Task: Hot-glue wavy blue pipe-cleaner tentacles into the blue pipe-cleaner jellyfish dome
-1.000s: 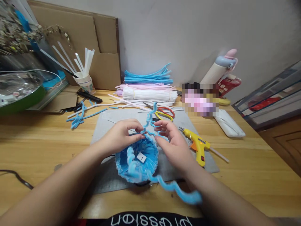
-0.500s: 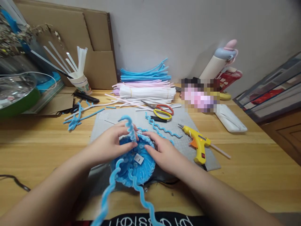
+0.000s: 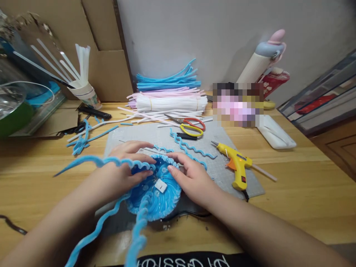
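Observation:
A round blue dome (image 3: 155, 194) made of fuzzy pipe cleaners lies upside down on a grey cutting mat (image 3: 128, 135), with a small white part in its hollow. Wavy blue pipe cleaners (image 3: 94, 161) trail from its rim to the left and towards me. My left hand (image 3: 122, 168) grips the dome's left rim, fingers curled over a wavy strand. My right hand (image 3: 189, 178) rests on the right rim, thumb and fingers pressing the edge. Another wavy blue strand (image 3: 191, 146) lies loose on the mat beyond.
A yellow glue gun (image 3: 236, 165) lies on the mat at right. Red and yellow scissors (image 3: 191, 128) sit near stacked white, pink and blue pipe cleaners (image 3: 169, 96). A paper cup with glue sticks (image 3: 85, 91), cardboard, a bottle (image 3: 261, 61) and a white case (image 3: 275, 135) line the back.
The dome has turned between my hands. The curled strand that stood up at its far rim now points left across the mat, and my view has tilted down.

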{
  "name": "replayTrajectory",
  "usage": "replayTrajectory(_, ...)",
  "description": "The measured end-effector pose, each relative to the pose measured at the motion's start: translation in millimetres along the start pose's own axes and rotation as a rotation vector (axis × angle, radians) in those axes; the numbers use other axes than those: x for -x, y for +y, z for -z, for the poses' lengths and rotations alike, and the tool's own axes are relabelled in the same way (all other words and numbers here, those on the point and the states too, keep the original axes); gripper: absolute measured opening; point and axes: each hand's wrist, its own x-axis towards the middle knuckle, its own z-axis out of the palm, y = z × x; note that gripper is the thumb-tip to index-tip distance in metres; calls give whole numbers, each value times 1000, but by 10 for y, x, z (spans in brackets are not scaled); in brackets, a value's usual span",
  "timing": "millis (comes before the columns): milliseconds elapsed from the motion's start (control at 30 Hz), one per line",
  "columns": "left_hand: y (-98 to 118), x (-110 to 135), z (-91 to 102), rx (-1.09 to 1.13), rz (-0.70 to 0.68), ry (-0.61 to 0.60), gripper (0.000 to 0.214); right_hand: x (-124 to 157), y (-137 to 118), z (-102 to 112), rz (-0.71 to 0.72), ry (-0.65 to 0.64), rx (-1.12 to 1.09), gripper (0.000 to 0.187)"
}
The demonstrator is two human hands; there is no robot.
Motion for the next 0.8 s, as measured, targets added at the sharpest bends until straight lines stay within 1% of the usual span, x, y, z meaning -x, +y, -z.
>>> replayTrajectory(100, -32, -11, -42, -55, -71, 23, 15, -5, 8, -8, 4, 6, 4, 34)
replayTrajectory(167, -42, -21, -70, -75, -93, 14, 14, -5, 11, -12, 22, 11, 6, 33)
replayTrajectory(267, -38, -31, -91, -82, -82, -20, 13, -3, 9, -13, 31, 18, 12, 32)
replayTrajectory(367, -23, -34, -86, -62, -53, -21, 12, -3, 4, -10, 19, 12, 14, 32)
replayTrajectory(567, -10, -35, -72, -58, -45, -58, 17, -15, 27, -21, 43, 19, 21, 32)
replayTrajectory(733, -4, -45, -99, -91, -55, -23, 16, -15, 41, -38, 50, 20, 21, 33)
replayTrajectory(800, 12, -44, -99, -95, -48, 16, 17, -11, 37, -37, 45, 20, 18, 34)
